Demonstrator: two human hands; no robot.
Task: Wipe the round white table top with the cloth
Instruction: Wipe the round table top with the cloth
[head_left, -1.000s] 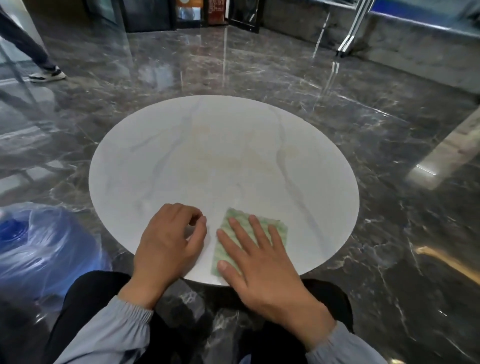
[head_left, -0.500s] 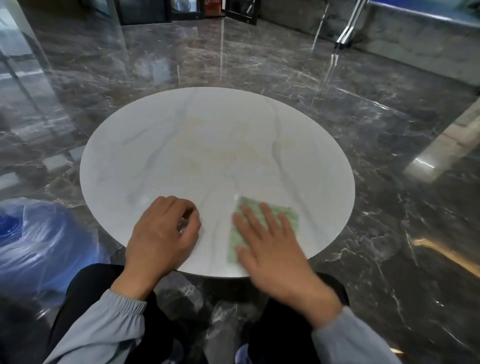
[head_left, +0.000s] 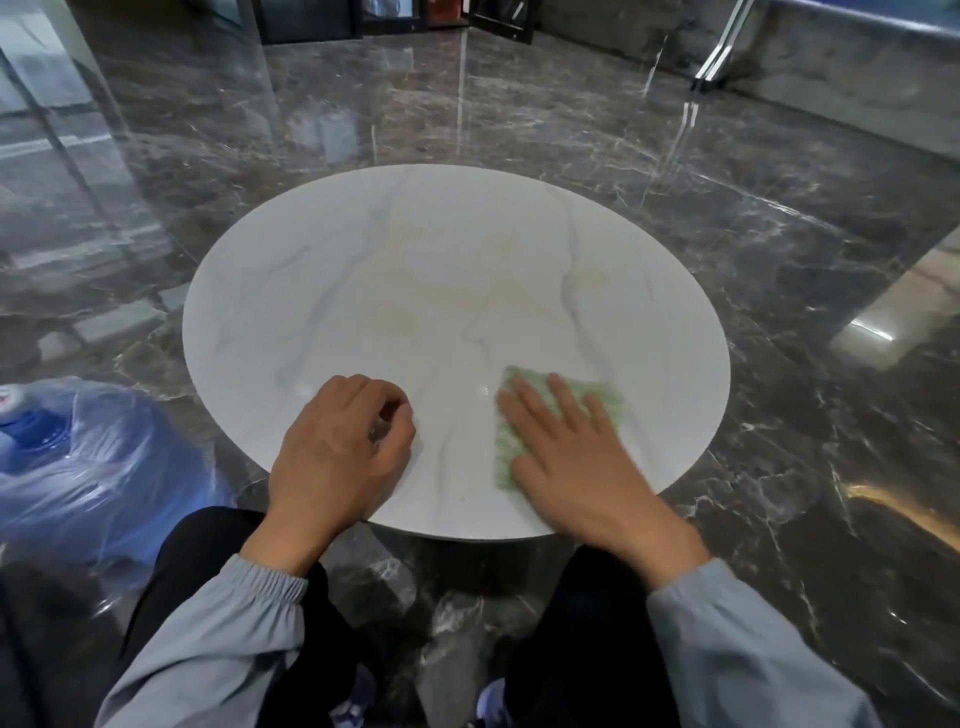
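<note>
Down at the near side of the round white table (head_left: 363, 270), the right hand (head_left: 576, 467) lies flat on the green cloth (head_left: 608, 402), fingers (head_left: 563, 402) straight and spread, palm pressing the cloth onto the top. The cloth sits on the near-right part of the table, close to the edge nearest the person; its left strip shows beside the thumb and its far corners show past the fingertips, while the rest is hidden under the hand. The right hand and cloth are a little blurred. The left hand (head_left: 337, 447) rests on the table just left of the middle, well apart from the cloth, with its fingers curled in under the palm and the thumb drawn against them; nothing can be seen in its grip. Faint yellowish marks (head_left: 410, 322) and thin grey veins run across the centre of the top, beyond both hands. Both arms wear grey sleeves (head_left: 234, 623) with gathered cuffs, and dark trousers (head_left: 208, 540) show below the near edge of the table. On the left, on the dark polished marble floor (head_left: 779, 260), lies a blue water jug (head_left: 78, 467) wrapped in clear plastic, just beside the left knee and apart from the table.
</note>
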